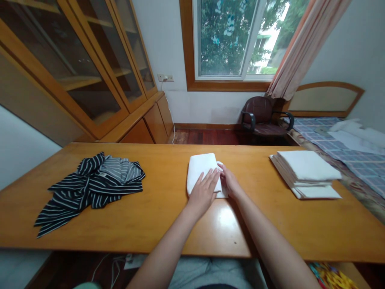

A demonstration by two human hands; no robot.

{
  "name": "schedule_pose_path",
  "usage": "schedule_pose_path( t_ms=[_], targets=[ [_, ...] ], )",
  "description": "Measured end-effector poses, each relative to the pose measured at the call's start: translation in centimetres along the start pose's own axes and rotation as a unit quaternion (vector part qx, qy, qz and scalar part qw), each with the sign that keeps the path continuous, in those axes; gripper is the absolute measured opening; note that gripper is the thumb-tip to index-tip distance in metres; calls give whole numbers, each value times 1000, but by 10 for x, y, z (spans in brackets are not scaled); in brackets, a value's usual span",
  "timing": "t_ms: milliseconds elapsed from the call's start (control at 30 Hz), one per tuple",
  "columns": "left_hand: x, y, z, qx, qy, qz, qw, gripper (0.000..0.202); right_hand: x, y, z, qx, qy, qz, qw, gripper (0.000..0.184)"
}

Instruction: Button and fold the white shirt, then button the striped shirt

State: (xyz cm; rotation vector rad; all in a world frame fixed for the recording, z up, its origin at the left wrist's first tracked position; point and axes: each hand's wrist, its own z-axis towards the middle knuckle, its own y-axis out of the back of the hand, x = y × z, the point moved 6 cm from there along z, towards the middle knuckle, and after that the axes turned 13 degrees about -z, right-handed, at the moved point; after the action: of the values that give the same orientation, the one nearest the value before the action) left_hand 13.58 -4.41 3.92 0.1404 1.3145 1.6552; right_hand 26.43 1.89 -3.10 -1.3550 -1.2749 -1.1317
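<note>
A folded white cloth (201, 165) lies on the wooden table (168, 216) in front of me. My left hand (204, 189) rests flat on top of it, fingers stretched out toward its right side. At the right edge, my right hand (230, 180) has its fingers curled round a raised flap of the same cloth. Part of that flap is hidden behind my fingers.
A crumpled black-and-white striped garment (99, 180) lies on the table's left side. To the right sits a stack of folded white cloths (309, 168). Beyond the table are a glass-door cabinet (87, 56), an office chair (260, 114) and a bed (325, 128).
</note>
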Motion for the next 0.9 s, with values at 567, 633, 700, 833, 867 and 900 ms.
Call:
schedule_pose_path(
  t_ms=[567, 633, 700, 833, 867, 900],
  targets=[
    [50, 18, -38, -45, 59, -54, 996, 81, -1, 7, 4, 10, -20, 62, 998, 47],
    [52, 13, -41, -36, 55, -43, 997, 75, 0, 8, 5, 10, -10, 40, 999, 46],
    [54, 11, -42, -23, 55, -33, 998, 71, 1, 11, 7, 2, -3, 6, 1000, 47],
    [58, 9, -44, 28, 56, 5, 998, 66, 3, 22, 11, -7, 11, -83, 996, 58],
    [58, 8, -44, 38, 58, 17, 997, 67, 4, 25, 12, -8, 16, -105, 994, 63],
    [59, 7, -45, 44, 60, 30, 997, 68, 4, 27, 13, -8, 19, -126, 992, 67]
  ],
)
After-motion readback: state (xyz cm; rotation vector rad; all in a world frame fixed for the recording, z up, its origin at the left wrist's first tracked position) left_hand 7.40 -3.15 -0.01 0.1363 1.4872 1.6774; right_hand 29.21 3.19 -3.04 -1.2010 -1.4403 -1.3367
